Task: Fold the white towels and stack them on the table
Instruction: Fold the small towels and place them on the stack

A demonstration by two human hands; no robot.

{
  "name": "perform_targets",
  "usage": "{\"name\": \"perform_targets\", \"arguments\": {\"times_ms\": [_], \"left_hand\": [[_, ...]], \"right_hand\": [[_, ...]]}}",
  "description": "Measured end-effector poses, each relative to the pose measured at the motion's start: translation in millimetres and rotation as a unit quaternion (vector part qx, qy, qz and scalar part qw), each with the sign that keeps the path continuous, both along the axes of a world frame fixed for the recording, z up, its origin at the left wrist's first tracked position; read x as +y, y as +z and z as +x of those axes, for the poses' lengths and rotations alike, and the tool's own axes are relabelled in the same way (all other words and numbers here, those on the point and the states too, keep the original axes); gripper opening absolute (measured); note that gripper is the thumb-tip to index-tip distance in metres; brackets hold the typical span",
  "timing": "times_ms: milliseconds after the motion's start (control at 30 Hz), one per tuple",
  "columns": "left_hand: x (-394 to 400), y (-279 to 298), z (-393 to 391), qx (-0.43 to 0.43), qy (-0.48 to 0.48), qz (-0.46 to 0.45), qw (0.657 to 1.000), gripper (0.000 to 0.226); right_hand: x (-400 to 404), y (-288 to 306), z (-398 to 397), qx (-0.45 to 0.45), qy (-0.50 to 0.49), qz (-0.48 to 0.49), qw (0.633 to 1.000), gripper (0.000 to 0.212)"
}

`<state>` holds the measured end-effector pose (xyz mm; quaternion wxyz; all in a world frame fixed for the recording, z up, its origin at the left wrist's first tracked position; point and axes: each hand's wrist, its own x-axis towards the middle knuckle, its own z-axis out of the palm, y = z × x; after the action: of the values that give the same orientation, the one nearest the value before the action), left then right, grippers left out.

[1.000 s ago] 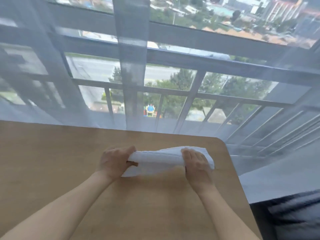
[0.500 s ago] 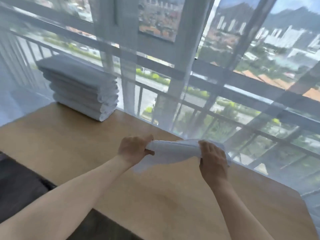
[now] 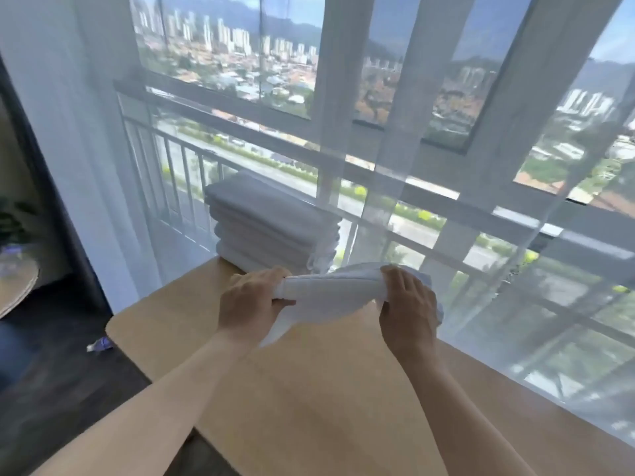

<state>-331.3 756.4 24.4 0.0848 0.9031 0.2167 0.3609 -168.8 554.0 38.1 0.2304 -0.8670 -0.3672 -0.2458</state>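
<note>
At the far left a plant (image 3: pixel 13 221) and a round pale tabletop (image 3: pixel 17 290) are cut off by the frame edge and too dim to make out well; a small purplish scrap (image 3: pixel 99 344) lies on the dark floor (image 3: pixel 62 383) beside the wooden table (image 3: pixel 309 407), and what it is cannot be told. A sheer curtain (image 3: pixel 103 149) hangs along the window, blurring the balcony railing (image 3: pixel 178 173) and the city behind it. On the table's far left corner stands a stack of folded white towels (image 3: pixel 271 231), its long sides running away toward the glass; its near bottom edge is hidden behind the left hand.

The left hand (image 3: pixel 251 304) curls round the left end of a folded white towel (image 3: pixel 330 292), thumb under and fingers over, with a loose flap hanging below it. The towel is held up off the table, just in front of the stack, its long axis running left to right and level. The right hand (image 3: pixel 409 304) grips the right end from above, fingers draped over the fold; that end of the towel is mostly hidden behind it.
</note>
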Motion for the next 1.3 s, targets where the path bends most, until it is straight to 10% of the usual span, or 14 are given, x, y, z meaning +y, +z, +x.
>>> {"name": "perform_targets", "arguments": {"times_ms": [267,667,1300], "left_hand": [[144.7,48.4,42.1,-0.015,0.005,0.097,0.995,0.039],[318.5,106.9,116.4,-0.030,-0.026,0.163,0.986,0.046],[483.2,39.7,233.5,0.001,-0.305,0.275,0.912,0.064]], "right_hand": [[139.0,23.5,41.0,-0.014,-0.008,0.122,0.992,0.070],[266.1,74.8,86.0,-0.038,-0.052,0.055,0.996,0.059],[360.3,9.9,111.9,-0.043,-0.272,-0.077,0.958,0.061]]}}
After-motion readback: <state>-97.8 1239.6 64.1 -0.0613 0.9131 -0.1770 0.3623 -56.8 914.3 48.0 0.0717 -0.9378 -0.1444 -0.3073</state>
